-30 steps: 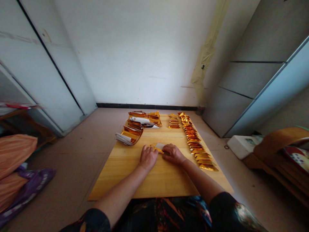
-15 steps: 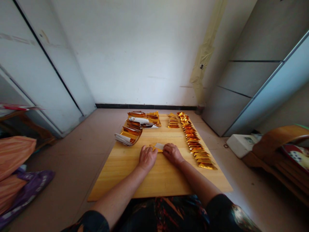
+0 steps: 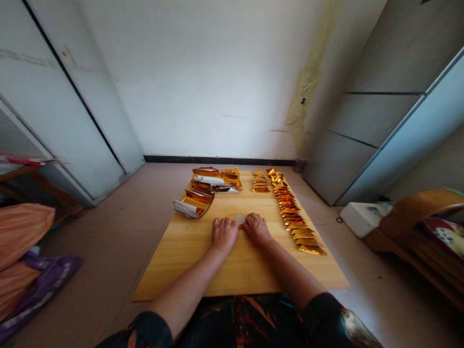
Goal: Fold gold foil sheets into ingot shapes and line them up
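Note:
A small sheet of gold foil paper (image 3: 239, 219), its pale back partly showing, lies flat near the middle of the wooden board. My left hand (image 3: 224, 234) presses on its left side, fingers curled together over the edge. At its right side my right hand (image 3: 256, 228) bears down with bent fingers. Both hands cover much of the sheet, and the fingertips are partly hidden. Right of my hands runs a long row of folded gold paper pieces (image 3: 295, 217). A shorter row of folded gold pieces (image 3: 260, 182) sits farther back.
Curled stacks of gold paper (image 3: 198, 199) lie at the board's left, with more gold and white sheets (image 3: 217, 179) behind. The wooden board (image 3: 174, 270) ends close to my lap. A white box (image 3: 362, 217) and wooden furniture (image 3: 416, 222) stand at right; bags (image 3: 43, 275) lie left.
My two hands have moved closer together over the gold foil paper, covering more of it. The left hand has shifted right and the right hand slightly left. The rows and stacks stay put.

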A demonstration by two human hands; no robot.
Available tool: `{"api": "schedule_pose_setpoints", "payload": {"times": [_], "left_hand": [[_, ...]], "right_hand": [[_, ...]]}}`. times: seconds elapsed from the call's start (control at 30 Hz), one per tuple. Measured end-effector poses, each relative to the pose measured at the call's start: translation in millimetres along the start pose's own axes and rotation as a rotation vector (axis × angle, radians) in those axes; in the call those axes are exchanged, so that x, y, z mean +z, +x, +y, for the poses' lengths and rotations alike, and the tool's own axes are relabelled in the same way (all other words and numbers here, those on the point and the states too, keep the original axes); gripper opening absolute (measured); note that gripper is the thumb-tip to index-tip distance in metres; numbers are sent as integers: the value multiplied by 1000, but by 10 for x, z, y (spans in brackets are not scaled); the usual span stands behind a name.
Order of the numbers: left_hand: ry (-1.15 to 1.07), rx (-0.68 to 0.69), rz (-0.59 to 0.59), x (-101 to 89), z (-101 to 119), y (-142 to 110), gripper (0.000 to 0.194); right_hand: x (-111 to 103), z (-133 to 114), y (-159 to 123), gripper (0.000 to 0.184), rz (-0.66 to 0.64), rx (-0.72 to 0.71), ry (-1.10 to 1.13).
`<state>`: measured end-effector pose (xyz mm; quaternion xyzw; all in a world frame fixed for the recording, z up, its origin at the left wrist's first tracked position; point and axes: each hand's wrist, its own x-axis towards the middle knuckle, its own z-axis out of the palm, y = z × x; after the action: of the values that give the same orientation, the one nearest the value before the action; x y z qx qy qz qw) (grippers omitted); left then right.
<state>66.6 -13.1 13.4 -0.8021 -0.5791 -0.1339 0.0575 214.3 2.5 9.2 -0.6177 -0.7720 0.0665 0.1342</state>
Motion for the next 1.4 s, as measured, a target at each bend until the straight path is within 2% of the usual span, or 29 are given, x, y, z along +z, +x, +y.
{"api": "schedule_pose_setpoints", "payload": {"times": [0.2,0.43,0.63,0.8,0.97,1.2,1.4], "left_hand": [[13,13,-1,31,8,-26,30],[18,-2,-55,-44,68,-67,29],[14,-27,-79,-73,104,-72,27],[48,-14,-49,-39,86,-84,27],[32,-20,-44,-9,79,-84,28],[35,-15,-43,-19,70,-76,25],[106,12,-50,6,60,-77,26]], "right_hand": [[57,51,39,15,21,7,32],[50,79,47,14,36,15,128],[52,115,-8,11,62,-86,228],[96,128,-51,14,101,-150,216],[107,109,-81,8,139,-229,168],[78,126,-76,9,108,-267,202],[115,151,-86,13,146,-256,213]]}}
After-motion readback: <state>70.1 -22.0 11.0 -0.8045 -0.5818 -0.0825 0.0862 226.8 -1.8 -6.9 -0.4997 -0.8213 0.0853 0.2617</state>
